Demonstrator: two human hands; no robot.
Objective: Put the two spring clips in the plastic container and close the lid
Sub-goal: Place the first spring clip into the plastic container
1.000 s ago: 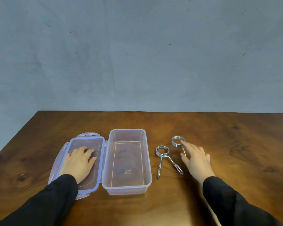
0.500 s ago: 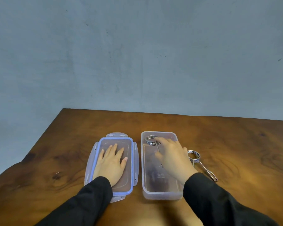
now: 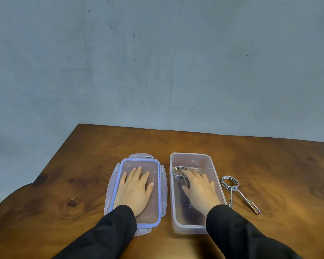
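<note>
A clear plastic container (image 3: pixel 193 157) stands open on the wooden table. Its blue-rimmed lid (image 3: pixel 158 193) lies flat just left of it, and my left hand (image 3: pixel 136 189) rests palm down on the lid with the fingers spread. My right hand (image 3: pixel 200 189) reaches inside the container, index finger and thumb on the handles of one metal spring clip (image 3: pixel 177 172), whose coil lies near the far left corner. The second spring clip (image 3: pixel 230 182) lies on the table right of the container, coil away from me.
The brown wooden table (image 3: pixel 269 157) ends at a far edge against a grey wall (image 3: pixel 157 62). Its left edge (image 3: pixel 64 146) runs diagonally towards me. Both forearms wear black sleeves.
My right hand carried one clip from the table into the container and lowered it towards the bottom. The view shifted left. My left hand stayed on the lid.
</note>
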